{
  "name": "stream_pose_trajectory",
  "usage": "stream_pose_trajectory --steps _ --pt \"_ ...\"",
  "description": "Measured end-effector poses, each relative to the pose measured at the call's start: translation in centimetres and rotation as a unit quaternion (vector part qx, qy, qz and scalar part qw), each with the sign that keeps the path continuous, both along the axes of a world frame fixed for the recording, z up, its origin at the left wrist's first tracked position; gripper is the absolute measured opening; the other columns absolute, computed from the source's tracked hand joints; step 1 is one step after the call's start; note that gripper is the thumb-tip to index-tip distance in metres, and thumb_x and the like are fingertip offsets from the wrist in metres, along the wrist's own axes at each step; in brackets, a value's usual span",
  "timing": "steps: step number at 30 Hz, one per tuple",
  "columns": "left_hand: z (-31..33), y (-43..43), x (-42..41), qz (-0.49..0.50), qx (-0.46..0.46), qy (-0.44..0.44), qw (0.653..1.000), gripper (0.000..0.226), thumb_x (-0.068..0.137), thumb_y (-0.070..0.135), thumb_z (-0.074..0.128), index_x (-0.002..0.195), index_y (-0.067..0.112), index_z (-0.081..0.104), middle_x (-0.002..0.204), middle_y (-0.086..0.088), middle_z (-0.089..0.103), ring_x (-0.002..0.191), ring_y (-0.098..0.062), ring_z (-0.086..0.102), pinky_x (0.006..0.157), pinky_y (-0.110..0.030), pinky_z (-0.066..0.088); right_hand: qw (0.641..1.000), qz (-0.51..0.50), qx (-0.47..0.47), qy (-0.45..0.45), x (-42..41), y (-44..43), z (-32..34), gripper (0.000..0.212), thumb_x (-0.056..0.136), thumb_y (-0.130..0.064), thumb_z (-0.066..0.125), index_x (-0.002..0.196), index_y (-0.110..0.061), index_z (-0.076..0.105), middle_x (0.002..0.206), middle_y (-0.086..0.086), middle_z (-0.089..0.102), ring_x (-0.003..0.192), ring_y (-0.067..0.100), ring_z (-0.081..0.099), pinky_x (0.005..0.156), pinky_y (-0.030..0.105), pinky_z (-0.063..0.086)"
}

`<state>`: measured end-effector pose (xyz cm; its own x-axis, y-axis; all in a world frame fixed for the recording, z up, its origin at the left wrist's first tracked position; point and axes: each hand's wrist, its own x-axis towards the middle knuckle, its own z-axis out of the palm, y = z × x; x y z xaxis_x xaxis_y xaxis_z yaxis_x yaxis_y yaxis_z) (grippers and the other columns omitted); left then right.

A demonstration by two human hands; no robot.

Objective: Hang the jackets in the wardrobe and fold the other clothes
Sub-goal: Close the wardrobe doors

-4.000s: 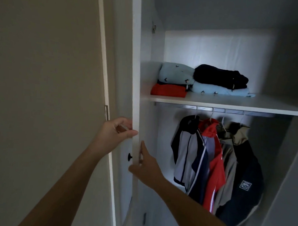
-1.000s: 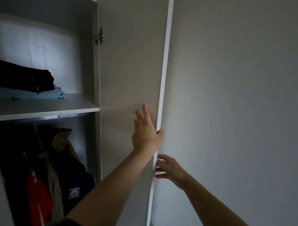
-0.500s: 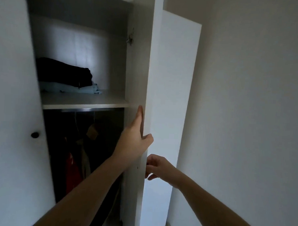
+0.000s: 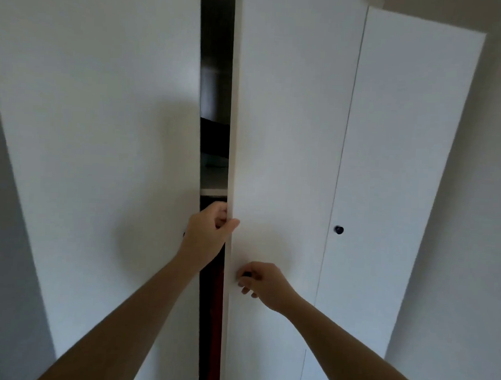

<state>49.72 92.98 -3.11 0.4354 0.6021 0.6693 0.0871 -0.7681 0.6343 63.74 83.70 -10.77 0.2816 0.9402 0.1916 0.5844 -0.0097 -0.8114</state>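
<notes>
Head view: left hand [image 4: 208,234] is gripping the door [image 4: 286,134] edge, right hand [image 4: 264,282] pinching the knob [image 4: 247,274]; shutting it is likely risking trapped fingers [image 4: 221,217] in the gap [image 4: 215,116].

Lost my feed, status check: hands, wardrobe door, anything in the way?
Left hand grips the door edge. Right hand pinches the knob. Wardrobe ajar, narrow gap. Left fingers sit in that gap.

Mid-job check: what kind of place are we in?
Probably a home bedroom: a tall white wardrobe door with a knob, and through the gap clothes on a shelf above a red garment.
</notes>
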Motion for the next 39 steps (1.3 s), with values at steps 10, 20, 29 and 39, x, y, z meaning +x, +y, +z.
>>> stream_pose_trajectory --steps 10,20,29,39 --pt "-6.4 13.1 -3.6 0.097 -0.033 0.078 0.992 0.009 0.081 0.007 0.072 0.089 0.010 0.068 0.089 -0.005 0.068 0.078 -0.018 0.062 0.072 -0.019 0.045 0.995 -0.062 0.031 -0.065 -1.3 10.4 -0.7 0.012 0.084 -0.008 0.062 0.084 -0.016 0.071 0.072 -0.016 0.060 0.067 -0.004 0.053 0.064 0.003 0.038" --pt "-8.2 17.0 -1.9 0.115 -0.007 0.176 0.978 0.012 0.084 0.024 0.067 0.096 0.020 0.068 0.088 0.004 0.069 0.081 -0.016 0.063 0.071 -0.030 0.049 0.991 -0.092 0.045 -0.083 -0.4 15.9 -1.5 0.010 0.084 -0.014 0.064 0.081 -0.023 0.069 0.077 -0.015 0.061 0.079 0.009 0.059 0.077 0.022 0.049" --pt "-8.3 18.4 -1.3 0.090 0.034 0.158 0.983 0.007 0.083 0.018 0.067 0.076 0.017 0.065 0.064 0.008 0.060 0.059 -0.008 0.053 0.058 -0.023 0.041 0.986 -0.122 0.043 -0.104 0.0 18.8 -1.7 0.015 0.084 -0.018 0.061 0.076 -0.031 0.063 0.081 -0.015 0.062 0.080 0.010 0.060 0.086 0.041 0.049" --pt "-8.9 19.0 -1.0 0.072 0.034 0.128 0.989 0.010 0.081 0.013 0.069 0.073 0.016 0.063 0.062 0.009 0.058 0.055 -0.005 0.048 0.057 -0.016 0.036 0.982 -0.141 0.052 -0.112 0.3 19.8 -2.0 0.017 0.085 -0.020 0.058 0.076 -0.034 0.061 0.081 -0.017 0.063 0.080 0.007 0.060 0.087 0.038 0.048"
